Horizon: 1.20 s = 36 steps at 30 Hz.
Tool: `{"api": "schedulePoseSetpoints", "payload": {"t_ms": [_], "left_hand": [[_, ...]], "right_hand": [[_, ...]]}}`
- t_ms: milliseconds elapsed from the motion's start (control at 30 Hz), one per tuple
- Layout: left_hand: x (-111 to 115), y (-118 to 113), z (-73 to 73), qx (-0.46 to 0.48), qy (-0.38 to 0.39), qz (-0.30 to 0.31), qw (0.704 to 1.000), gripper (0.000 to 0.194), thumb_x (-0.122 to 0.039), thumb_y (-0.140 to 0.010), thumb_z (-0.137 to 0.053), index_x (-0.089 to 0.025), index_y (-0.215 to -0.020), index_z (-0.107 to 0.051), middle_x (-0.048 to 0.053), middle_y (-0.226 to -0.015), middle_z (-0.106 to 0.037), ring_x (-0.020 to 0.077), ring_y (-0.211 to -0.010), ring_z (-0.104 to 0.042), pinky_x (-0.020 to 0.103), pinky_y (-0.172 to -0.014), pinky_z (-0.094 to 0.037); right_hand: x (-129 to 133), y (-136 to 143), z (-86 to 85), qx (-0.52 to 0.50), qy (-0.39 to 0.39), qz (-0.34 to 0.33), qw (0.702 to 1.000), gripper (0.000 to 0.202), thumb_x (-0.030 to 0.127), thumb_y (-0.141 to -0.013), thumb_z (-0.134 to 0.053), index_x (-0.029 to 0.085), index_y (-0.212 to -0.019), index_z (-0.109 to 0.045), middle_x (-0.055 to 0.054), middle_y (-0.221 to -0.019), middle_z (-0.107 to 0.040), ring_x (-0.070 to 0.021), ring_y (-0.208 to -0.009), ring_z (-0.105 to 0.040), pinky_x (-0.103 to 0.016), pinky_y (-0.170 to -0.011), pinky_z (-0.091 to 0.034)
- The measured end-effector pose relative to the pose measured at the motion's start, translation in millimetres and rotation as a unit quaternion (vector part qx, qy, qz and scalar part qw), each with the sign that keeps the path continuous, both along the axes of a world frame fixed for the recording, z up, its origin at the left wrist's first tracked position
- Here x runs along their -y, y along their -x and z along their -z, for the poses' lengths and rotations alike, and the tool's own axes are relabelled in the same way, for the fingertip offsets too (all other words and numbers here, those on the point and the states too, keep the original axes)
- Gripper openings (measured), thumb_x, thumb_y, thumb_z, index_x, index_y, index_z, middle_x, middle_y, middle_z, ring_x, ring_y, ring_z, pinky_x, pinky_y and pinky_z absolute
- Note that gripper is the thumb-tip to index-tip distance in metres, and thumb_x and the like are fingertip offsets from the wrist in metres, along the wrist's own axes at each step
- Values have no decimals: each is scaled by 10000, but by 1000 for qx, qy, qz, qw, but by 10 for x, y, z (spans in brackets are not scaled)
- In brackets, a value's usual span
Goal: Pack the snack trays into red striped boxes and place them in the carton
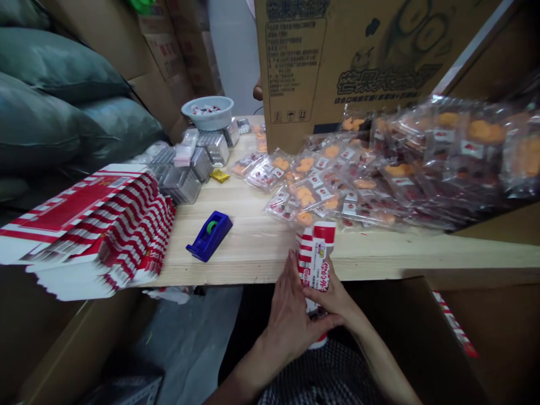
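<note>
Left hand (pixel 289 309): grasping the red-and-white carton (pixel 319 256), its fingers laid flat along the left side and its thumb reaching across toward the right hand.
Right hand (pixel 333 298): grasping the same carton from the right, thumb over the printed face.
Carton: at the table's near edge, before the person's lap; its lower part is largely hidden by the hands.
Tape dispenser: blue (pixel 210 239), with a green roll, near the table's near edge, left of the carton.
Flat cartons: a thick striped stack (pixel 113 225) at the near left corner, jutting past the edge of the table (pixel 248 247).
Clear cases: grouped (pixel 183 183) along the left edge, beyond the stack, a small yellow packet (pixel 220 175) just beside them.
Bowl: pale (pixel 211 121), holding small packets, toward the far left corner.
Clear packets: heaped (pixel 320 185) from the middle to the right, before a big cardboard box (pixel 304 67).
</note>
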<state>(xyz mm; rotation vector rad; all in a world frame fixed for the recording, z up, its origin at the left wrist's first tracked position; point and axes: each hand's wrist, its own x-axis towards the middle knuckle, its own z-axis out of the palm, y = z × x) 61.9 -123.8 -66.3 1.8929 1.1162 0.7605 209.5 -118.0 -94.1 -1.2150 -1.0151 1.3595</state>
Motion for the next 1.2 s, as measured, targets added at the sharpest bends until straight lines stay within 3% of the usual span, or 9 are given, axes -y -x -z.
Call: {"api": "schedulePoseSetpoints", "payload": {"t_ms": [200, 333, 400, 500, 600, 733, 900, 1067, 1200], "left_hand": [[9, -10, -166, 42, -68, 130, 988, 1307, -608, -701, -805, -324, -1608, 92, 130, -1707, 15, 398, -1558, 48, 677, -1229, -118], [-221, 159, -216, 167, 14, 55, 984, 831, -495, -871, -696, -373, -1576, -274, 58, -1687, -210, 328, -1563, -140, 587, -1259, -153], [-391, 209, -197, 241, 82, -1, 967, 878, -518, -861, -703, -353, -1586, -237, 68, -1684, -225, 308, -1551, -206, 541, -1261, -187], [-582, 218, -172, 321, 200, 72, 923, 1007, -636, -748, -759, -270, -1566, -298, 127, -1624, -359, 352, -1491, -344, 500, -1203, -336], [-617, 192, -169, 336, 258, 38, 905, 787, -564, -810, -739, -217, -1453, -445, 135, -1435, -586, 336, -1311, -568, 460, -1096, -466], [-540, 127, -149, 295, 237, -74, 923, 599, -425, -874, -712, -220, -1378, -462, 103, -1288, -675, 268, -1157, -662, 426, -1041, -502], [-477, -16, -130, 254, 178, -21, 950, 766, -394, -799, -798, -219, -1431, -404, 123, -1406, -588, 278, -1308, -555, 433, -1146, -406], [-452, 1, -110, 280, 174, 34, 943, 810, -445, -847, -740, -196, -1500, -331, 144, -1504, -500, 291, -1397, -475, 428, -1201, -338], [-479, 163, -15, 316, 226, 9, 921, 559, -441, -926, -643, -176, -1395, -493, 135, -1411, -600, 297, -1321, -556, 440, -1146, -413]], "right_hand": [[23, -131, -140, -146, 29, 38, 988, 706, 453, -589, -919, 239, -1216, -675, -97, -1222, -743, -349, -1164, -673, -512, -1057, -488], [161, -230, -196, -196, 61, 60, 977, 769, 614, -556, -874, 281, -1221, -679, -102, -1214, -747, -396, -1140, -686, -565, -997, -522], [281, -213, -190, -187, 78, 21, 979, 792, 707, -602, -796, 293, -1264, -664, -107, -1213, -745, -416, -1156, -675, -584, -978, -529], [406, -119, -111, -153, 112, -15, 982, 625, 726, -793, -620, 315, -1260, -675, -88, -1199, -753, -390, -1191, -663, -552, -988, -534], [339, -55, 23, -160, 136, -17, 978, 554, 716, -848, -568, 314, -1206, -699, -65, -1156, -769, -375, -1152, -687, -543, -958, -561], [105, -90, 89, -179, 95, 25, 979, 567, 628, -898, -592, 332, -1381, -567, -40, -1416, -636, -325, -1343, -563, -519, -1089, -482], [11, -62, -51, -134, 31, 52, 989, 736, 672, -930, -507, 378, -1565, -282, -6, -1635, -369, -237, -1506, -342, -479, -1238, -275], [86, -9, -123, -18, 26, 55, 998, 722, 649, -958, -477, 366, -1586, -260, 41, -1690, -220, -182, -1572, -101, -423, -1283, -64], [175, -70, -185, -78, 52, 55, 994, 756, 565, -942, -586, 379, -1589, -243, -19, -1595, -439, -256, -1481, -390, -491, -1242, -270]]}}
